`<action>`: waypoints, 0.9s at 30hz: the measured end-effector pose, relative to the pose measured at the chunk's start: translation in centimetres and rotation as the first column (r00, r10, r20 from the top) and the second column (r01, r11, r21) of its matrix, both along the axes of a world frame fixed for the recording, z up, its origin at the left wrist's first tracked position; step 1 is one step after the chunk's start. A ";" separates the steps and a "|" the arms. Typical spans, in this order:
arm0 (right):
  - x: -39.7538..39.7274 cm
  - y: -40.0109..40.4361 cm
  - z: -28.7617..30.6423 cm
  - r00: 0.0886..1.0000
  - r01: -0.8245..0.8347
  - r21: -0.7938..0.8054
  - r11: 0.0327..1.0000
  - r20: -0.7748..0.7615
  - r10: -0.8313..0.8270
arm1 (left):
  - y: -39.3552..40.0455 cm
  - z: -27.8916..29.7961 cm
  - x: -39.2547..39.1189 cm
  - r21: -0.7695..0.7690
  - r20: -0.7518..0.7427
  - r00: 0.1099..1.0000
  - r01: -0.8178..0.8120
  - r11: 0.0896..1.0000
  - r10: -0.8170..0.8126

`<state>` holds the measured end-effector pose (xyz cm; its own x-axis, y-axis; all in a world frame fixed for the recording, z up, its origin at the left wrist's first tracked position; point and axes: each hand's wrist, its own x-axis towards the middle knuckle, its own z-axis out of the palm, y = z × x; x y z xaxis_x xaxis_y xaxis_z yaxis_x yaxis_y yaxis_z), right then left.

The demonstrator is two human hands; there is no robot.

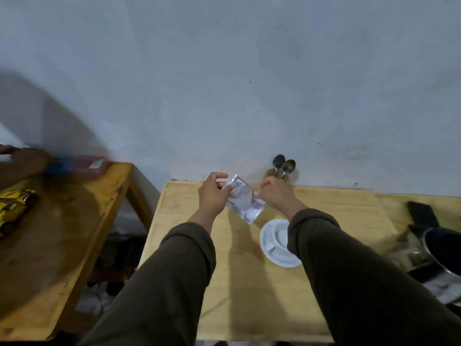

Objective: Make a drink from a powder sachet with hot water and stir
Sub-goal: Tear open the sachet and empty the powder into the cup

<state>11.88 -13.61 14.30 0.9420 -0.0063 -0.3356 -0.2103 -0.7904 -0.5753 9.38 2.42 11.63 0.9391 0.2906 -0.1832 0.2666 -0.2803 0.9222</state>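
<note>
A silvery powder sachet (pixel 243 201) hangs tilted in the air above the wooden table (pixel 324 203). My left hand (pixel 214 194) pinches its upper left corner. My right hand (pixel 275 193) grips its right edge. Below and to the right stands a white cup (pixel 279 239) on a white saucer (pixel 269 253), partly hidden by my right sleeve. Two metal spoons (pixel 284 166) stand upright in a holder against the wall, just behind my right hand.
A dark metal pot (pixel 446 255) with a black handle sits at the table's right edge. A second wooden table (pixel 62 233) at the left holds a gold packet (pixel 15 208) and a blue and pink box (pixel 77 166); another person's hand (pixel 22 156) rests there.
</note>
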 end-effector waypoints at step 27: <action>2.9 -7.6 9.2 0.971 -0.118 0.432 0.894 0.237 0.014 | -7.7 8.0 1.4 0.008 0.157 0.969 0.193 0.981 -0.192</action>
